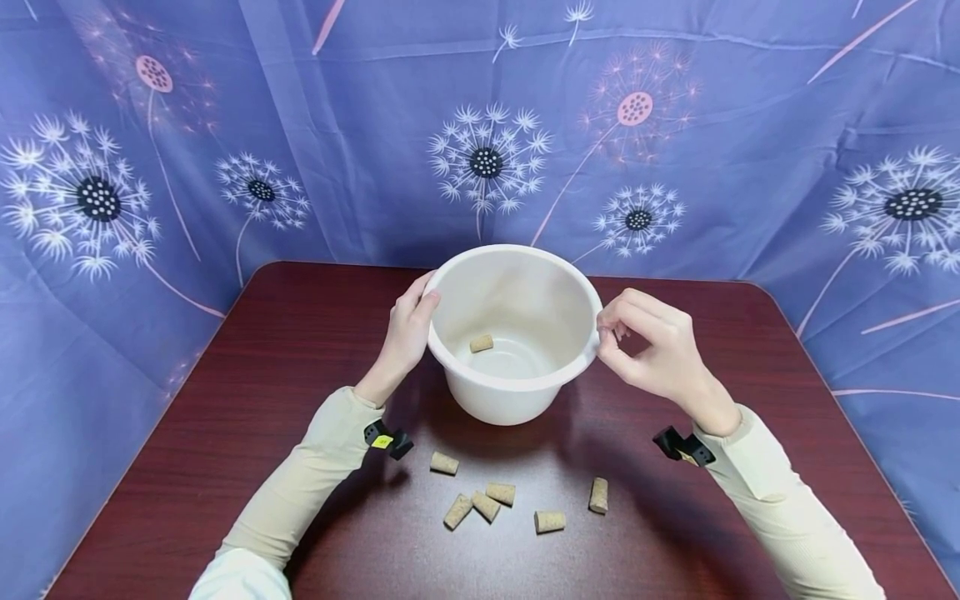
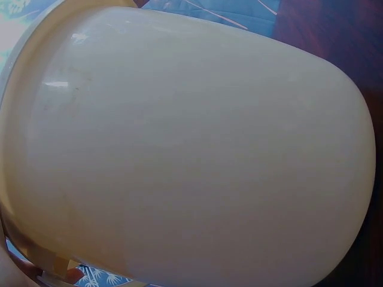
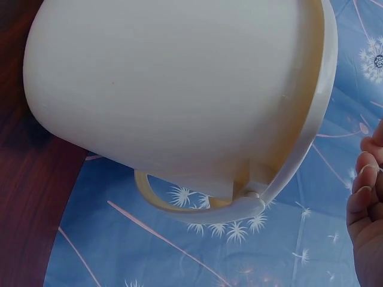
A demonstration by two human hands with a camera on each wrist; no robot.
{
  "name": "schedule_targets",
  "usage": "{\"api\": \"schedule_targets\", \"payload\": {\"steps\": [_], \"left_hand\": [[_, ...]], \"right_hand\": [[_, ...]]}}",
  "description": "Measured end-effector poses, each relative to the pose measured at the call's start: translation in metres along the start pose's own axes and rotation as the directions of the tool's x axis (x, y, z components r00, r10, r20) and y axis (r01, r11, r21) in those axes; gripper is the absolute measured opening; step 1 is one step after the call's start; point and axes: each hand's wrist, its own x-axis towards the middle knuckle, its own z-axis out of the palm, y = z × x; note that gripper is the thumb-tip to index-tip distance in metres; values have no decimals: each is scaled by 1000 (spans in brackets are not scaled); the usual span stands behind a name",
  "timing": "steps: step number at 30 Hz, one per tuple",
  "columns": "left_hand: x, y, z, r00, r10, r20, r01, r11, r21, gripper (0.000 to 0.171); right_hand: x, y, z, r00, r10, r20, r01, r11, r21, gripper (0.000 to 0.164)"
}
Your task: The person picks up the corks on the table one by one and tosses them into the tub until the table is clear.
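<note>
A white plastic bucket (image 1: 504,402) stands on the table between the two hands, its mouth toward the head camera. My left hand (image 1: 408,325) grips the left side of the rim, thumb over the edge. One cork (image 1: 482,342) lies inside on the bucket's bottom. Beside the right rim is my right hand (image 1: 654,343), with loosely bent fingers. In the right wrist view those fingers (image 3: 361,203) appear apart from the bucket (image 3: 173,89), and nothing shows between them. The left wrist view is mostly filled by the bucket's outer wall (image 2: 197,149).
Several corks lie in front of the bucket, among them a cork (image 1: 444,463) at the left and a cork (image 1: 598,495) at the right. The bucket's handle (image 3: 179,212) hangs behind it. A blue dandelion-print cloth (image 1: 375,125) surrounds the dark red wooden table (image 1: 247,375).
</note>
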Motion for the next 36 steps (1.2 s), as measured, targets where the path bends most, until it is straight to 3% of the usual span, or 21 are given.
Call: {"api": "schedule_targets", "payload": {"steps": [36], "left_hand": [[-1,2,0,1000,-17,-3,17,1000,11,43]], "right_hand": [[-29,9,2,999,-40,8,40,997,73,10]]}}
